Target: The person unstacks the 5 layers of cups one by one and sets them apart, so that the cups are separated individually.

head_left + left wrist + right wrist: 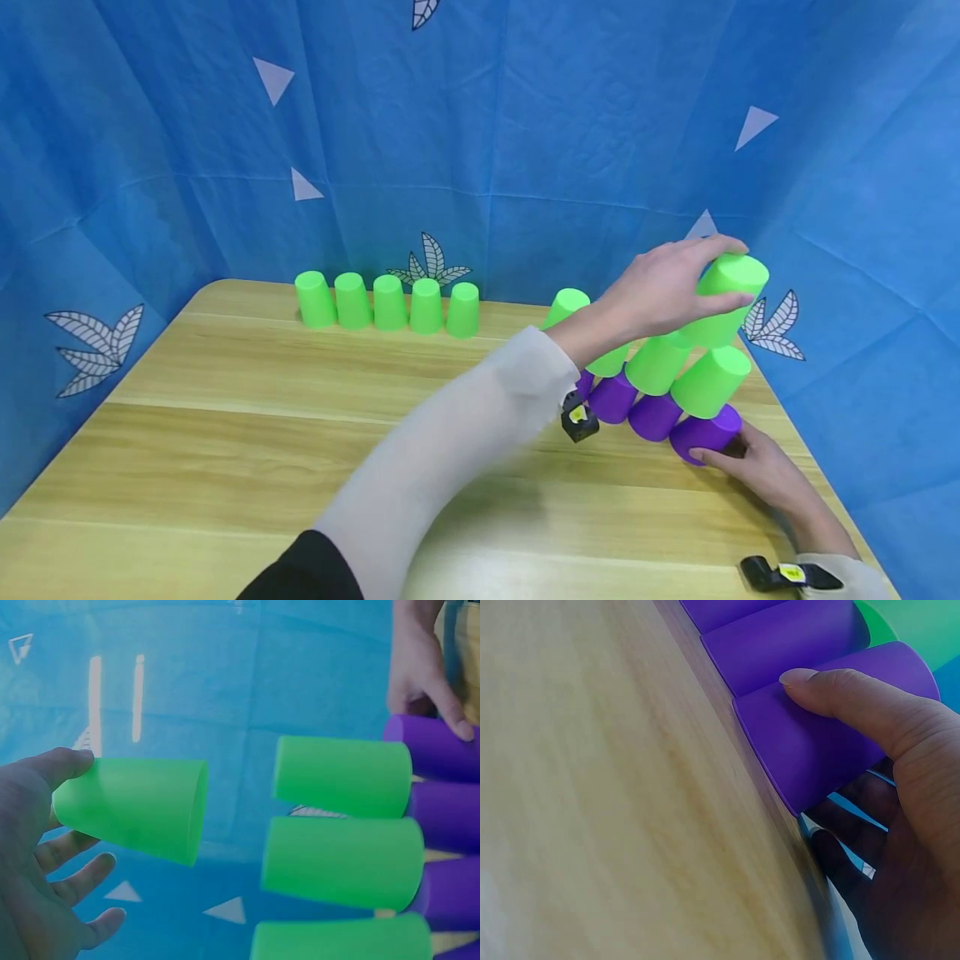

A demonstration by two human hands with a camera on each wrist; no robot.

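Note:
My left hand (pixel 667 287) grips an upside-down green cup (pixel 738 283) between thumb and fingers. In the left wrist view a gap separates this held cup (pixel 135 806) from the green cups (pixel 341 776) of the row below. Those green cups stand upside down on a bottom row of purple cups (pixel 654 417). At the row's right end, my right hand (pixel 772 471) holds the last purple cup (pixel 705 433), its thumb lying along the side, as the right wrist view shows. My left forearm hides part of the stack's far end.
Several upside-down green cups (pixel 388 304) stand in a line near the back of the wooden table (pixel 225 450). A blue patterned cloth (pixel 405 108) hangs behind and along the sides. The stack is near the table's right edge.

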